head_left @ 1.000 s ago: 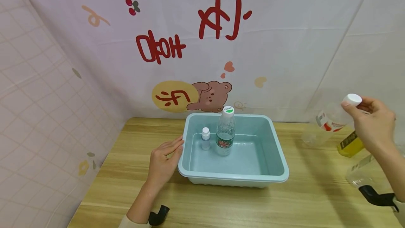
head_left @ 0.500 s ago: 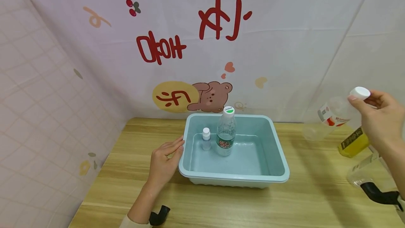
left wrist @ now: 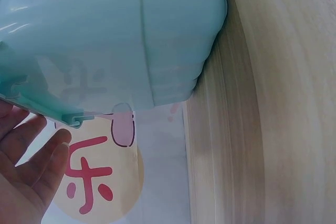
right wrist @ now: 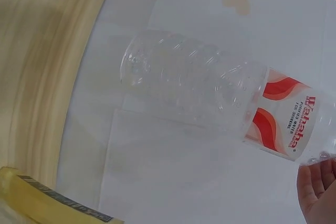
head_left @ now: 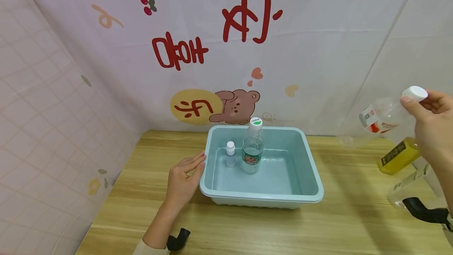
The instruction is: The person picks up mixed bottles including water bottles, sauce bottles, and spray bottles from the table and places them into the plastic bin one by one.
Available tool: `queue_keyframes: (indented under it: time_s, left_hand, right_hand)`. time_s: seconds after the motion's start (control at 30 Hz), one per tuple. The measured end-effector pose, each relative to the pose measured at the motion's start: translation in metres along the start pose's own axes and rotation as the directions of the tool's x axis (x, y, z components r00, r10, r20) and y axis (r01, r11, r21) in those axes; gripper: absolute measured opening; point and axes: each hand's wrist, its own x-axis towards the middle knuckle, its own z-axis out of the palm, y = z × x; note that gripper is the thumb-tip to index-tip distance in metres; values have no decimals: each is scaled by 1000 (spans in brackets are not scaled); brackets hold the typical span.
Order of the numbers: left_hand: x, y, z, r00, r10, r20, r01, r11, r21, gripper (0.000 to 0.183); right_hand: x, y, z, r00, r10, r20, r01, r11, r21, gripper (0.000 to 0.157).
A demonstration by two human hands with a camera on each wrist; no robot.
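Observation:
My right hand pinches a clear plastic water bottle near its white cap, at the far right of the head view. The bottle slants, its base toward the lower left; in the right wrist view its red and white label faces the camera and the base hangs off the table. My left hand touches the left rim of a light blue plastic basin, fingers nearly straight; the left wrist view shows these fingers at the rim. Inside the basin stand a green-labelled bottle and a small white-capped bottle.
Below my right hand, a yellow bottle and another clear bottle are on the wooden table, partly hidden by the arm. A printed cloth wall rises behind the table.
My right hand has moved up and to the right, lifting the bottle, which now tilts more. The left hand and the basin have stayed where they were.

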Motion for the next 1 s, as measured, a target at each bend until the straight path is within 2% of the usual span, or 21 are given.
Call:
queue_keyframes:
  time_s: [0.3,0.47,0.57,0.6,0.7,0.8,0.83,0.93,1.0]
  left_hand:
    - [1,2,-1,1000,-10,2,10,1000,-1,25]
    - [1,2,-1,1000,-25,9,25,1000,-7,26]
    - [0,2,-1,1000,-28,10,28,1000,-4,26]
    - [0,2,-1,1000,-26,9,26,1000,-3,26]
    - [0,1,0,1000,-21,6,21,1000,-2,26]
    - [0,1,0,1000,-17,5,17,1000,0,26]
    - [0,1,0,1000,-15,4,15,1000,1,26]
    - [0,0,0,1000,-11,3,11,1000,2,26]
    - [1,1,0,1000,-12,1,12,1000,5,25]
  right_hand:
    - [1,-16,9,997,-40,-72,45,997,55,27]
    - [0,-24,14,995,-17,-95,36,978,205,24]
    - [-2,-29,17,995,-4,-99,40,931,363,22]
    - [-3,-30,18,995,0,-96,41,904,425,22]
    - [-6,-36,21,995,-6,-95,55,854,518,21]
    - [-9,-41,24,995,-15,-94,66,820,568,21]
    - [-10,-43,25,995,-21,-95,71,818,571,21]
    - [-12,-48,28,995,-24,-97,81,762,642,21]
    - [-13,-51,30,995,-28,-96,85,739,668,20]
